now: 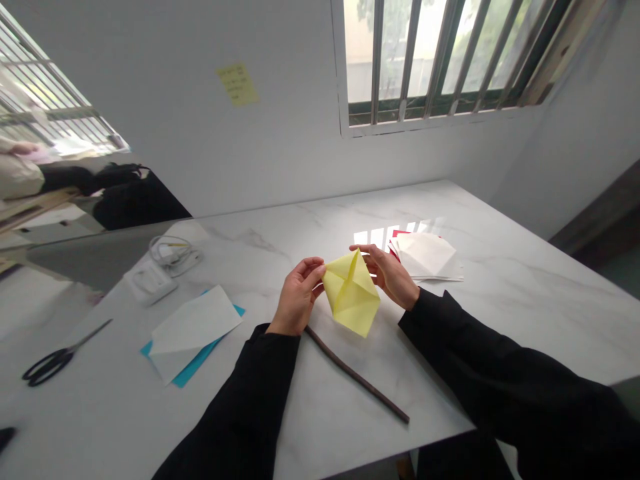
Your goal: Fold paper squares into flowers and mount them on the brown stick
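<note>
A folded yellow paper (351, 293) is held up above the marble-patterned table, with creases and a raised fold near its top. My left hand (296, 297) pinches its left corner between thumb and fingers. At its upper right edge, my right hand (387, 275) has its fingers closed round the paper near the top corner, with the thumb partly hidden behind it. A thin dark stick (357, 377) lies on the table beneath, its upper end close to my left wrist.
White papers (427, 257) over red ones lie behind my right hand. Left on the table (320, 227) are white and blue papers (197, 330), black-handled scissors (55, 363), and a white box (151, 280) with a cable. A yellow note (239, 85) hangs on the wall. Someone sits far left.
</note>
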`<action>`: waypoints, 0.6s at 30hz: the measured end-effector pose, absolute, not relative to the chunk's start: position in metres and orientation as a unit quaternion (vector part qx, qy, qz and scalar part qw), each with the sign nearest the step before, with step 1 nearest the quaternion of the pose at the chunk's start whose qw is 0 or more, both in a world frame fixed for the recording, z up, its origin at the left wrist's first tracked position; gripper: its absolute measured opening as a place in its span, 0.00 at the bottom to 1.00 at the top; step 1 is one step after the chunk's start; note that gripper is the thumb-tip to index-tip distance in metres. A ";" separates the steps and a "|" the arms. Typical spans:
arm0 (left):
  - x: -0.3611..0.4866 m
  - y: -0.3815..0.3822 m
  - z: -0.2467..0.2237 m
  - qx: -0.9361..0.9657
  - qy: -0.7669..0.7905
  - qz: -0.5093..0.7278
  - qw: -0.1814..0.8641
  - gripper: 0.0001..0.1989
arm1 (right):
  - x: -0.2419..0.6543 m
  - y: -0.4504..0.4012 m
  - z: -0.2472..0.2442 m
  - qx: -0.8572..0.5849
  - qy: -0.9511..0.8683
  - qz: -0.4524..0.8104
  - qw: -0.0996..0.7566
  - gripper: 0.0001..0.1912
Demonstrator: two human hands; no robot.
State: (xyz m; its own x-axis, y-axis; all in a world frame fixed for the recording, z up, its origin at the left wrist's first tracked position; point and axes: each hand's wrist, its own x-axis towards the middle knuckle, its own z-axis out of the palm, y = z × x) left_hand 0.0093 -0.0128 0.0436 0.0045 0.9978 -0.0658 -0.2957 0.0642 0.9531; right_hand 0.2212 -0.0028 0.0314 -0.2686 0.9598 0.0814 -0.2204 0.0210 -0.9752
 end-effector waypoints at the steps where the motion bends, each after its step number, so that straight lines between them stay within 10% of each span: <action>1: 0.008 -0.012 0.043 0.396 0.441 0.567 0.572 0.21 | 0.221 -0.002 0.030 -0.345 -0.522 0.623 0.470 0.31; 18: 0.020 -0.019 0.040 0.427 0.399 0.520 0.623 0.30 | 0.215 -0.002 0.020 -0.293 -0.556 0.636 0.448 0.24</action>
State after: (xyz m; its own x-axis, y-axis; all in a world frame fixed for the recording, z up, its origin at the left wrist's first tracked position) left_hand 0.0198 -0.0185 0.0400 0.1412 0.9885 -0.0542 -0.3064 0.0957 0.9471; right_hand 0.2150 -0.0021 0.0201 -0.4272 0.8954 0.1257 -0.2431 0.0202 -0.9698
